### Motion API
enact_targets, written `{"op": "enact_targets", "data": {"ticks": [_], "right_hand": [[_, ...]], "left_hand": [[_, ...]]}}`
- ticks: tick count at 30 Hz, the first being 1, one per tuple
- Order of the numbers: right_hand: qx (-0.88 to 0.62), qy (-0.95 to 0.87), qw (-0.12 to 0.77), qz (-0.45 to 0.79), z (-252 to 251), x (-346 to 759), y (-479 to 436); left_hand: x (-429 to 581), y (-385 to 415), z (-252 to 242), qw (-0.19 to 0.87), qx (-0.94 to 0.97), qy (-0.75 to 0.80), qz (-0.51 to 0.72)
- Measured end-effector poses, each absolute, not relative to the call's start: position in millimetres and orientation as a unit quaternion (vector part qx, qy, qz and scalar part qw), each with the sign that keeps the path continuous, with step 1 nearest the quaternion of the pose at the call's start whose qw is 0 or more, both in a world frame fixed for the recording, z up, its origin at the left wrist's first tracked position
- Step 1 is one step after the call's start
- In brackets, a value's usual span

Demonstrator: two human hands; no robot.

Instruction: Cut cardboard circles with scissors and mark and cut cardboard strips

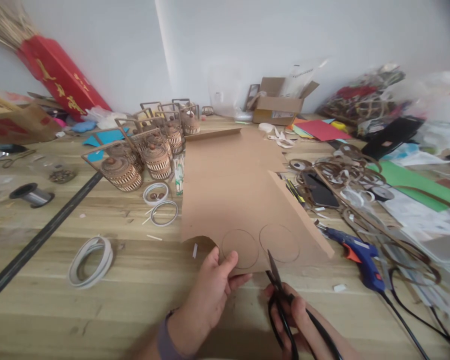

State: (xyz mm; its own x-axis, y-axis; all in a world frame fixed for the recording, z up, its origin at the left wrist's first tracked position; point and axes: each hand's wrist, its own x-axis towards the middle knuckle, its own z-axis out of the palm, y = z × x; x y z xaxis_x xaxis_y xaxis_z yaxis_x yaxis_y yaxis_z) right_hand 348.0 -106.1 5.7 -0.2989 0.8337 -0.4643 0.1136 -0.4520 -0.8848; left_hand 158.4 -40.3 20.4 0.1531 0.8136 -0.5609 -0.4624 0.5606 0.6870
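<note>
A large sheet of brown cardboard [225, 195] lies on the table in front of me, with two circles drawn side by side near its front edge. My left hand [215, 282] pinches that edge by the left circle, thumb on top and fingers below. In my right hand [303, 325] is a pair of black-handled scissors [275, 280]. Their blades straddle the cardboard's front edge between the circles, one blade above the sheet and the tip touching the right circle's outline. A curved piece is cut out of the sheet's front left edge.
Left of the sheet stand several small woven baskets with handles [157, 160] and white rings [90, 262]. On the right lie a blue glue gun [360, 255] with its cord, a phone [318, 189] and coiled brown strips [352, 167]. An open cardboard box [277, 105] stands at the back.
</note>
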Motion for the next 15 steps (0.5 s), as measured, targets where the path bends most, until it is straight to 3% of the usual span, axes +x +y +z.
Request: {"op": "enact_targets", "data": {"ticks": [6, 15], "right_hand": [[-0.575, -0.401, 0.322, 0.636, 9, 335, -105], [-0.58, -0.403, 0.297, 0.642, -2, 339, -103]], "left_hand": [[160, -41, 17, 0.732, 0.202, 0.497, 0.42], [162, -43, 12, 0.753, 0.19, 0.45, 0.44]]}}
